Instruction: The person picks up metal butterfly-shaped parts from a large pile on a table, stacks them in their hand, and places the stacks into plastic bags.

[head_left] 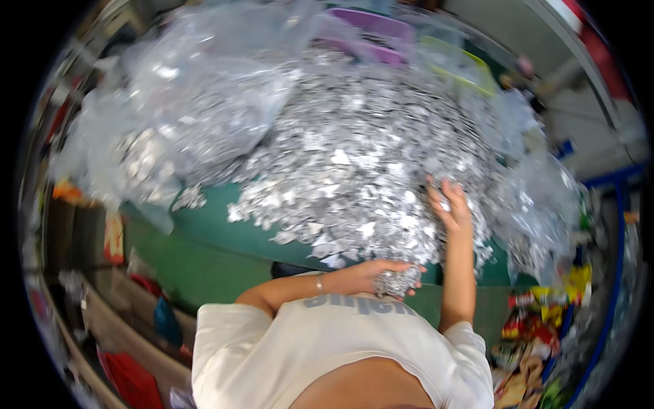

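Note:
A wide heap of thin, shiny silver metal pieces (347, 157) covers the green table (211, 211). Close to my body, my left hand (364, 276) cups a clump of silver pieces (397, 281), its fingers curled around them. My right hand (451, 204) reaches over the right side of the heap. Its fingers are apart, with a bright silver patch visible between them; motion blur hides whether any piece is touched by the fingertips. A few pieces (189, 198) lie apart from the heap on the left.
A large clear plastic bag (204, 82) with more silver pieces lies at the left. Another clear bag (538, 204) is at the right. Behind the heap stand a purple basket (371, 31) and a yellow-green basket (470, 65). Colourful packets (545, 307) lie at lower right, beside a blue frame (620, 225).

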The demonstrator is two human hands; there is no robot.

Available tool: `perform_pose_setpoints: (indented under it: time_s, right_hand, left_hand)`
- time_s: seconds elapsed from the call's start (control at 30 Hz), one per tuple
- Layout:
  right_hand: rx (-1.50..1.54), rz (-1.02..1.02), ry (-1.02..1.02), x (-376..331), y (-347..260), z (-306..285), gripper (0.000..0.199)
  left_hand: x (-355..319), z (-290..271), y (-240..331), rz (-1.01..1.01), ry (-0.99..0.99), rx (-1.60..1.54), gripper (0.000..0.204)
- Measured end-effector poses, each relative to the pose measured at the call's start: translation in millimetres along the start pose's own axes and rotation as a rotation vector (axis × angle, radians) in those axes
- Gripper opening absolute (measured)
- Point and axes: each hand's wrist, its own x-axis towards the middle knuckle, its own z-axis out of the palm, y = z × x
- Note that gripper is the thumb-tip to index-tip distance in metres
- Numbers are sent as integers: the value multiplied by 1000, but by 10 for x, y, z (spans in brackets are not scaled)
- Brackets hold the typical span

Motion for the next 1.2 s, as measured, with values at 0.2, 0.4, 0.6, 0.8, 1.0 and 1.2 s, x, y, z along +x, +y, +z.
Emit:
perform_pose_setpoints:
  time_s: [0.2,0.4,0.6,0.8,1.0,1.2]
  right_hand:
    - [-372,136,176,-214,84,435,39]
    - [-484,311,-160,-24,252,1089,35]
    - [-449,786,-669,501,1015,2314,28]
    - [-286,639,-480,1315,1590,4097,22]
    - [-118,376,-369,1842,1836,4518,20]
    - [233,611,-475,1500,1441,3608,30]
  left_hand:
    - [-142,-6,-116,62,19,0,39]
    - [-381,-57,-308,182,28,127,36]
    - [-812,-21,-400,170,128,177,35]
    - [-1141,-13,-400,246,155,89,33]
    - [-1273,-18,-384,295,168,1,31]
    - [-1227,-80,-354,244,154,67,37]
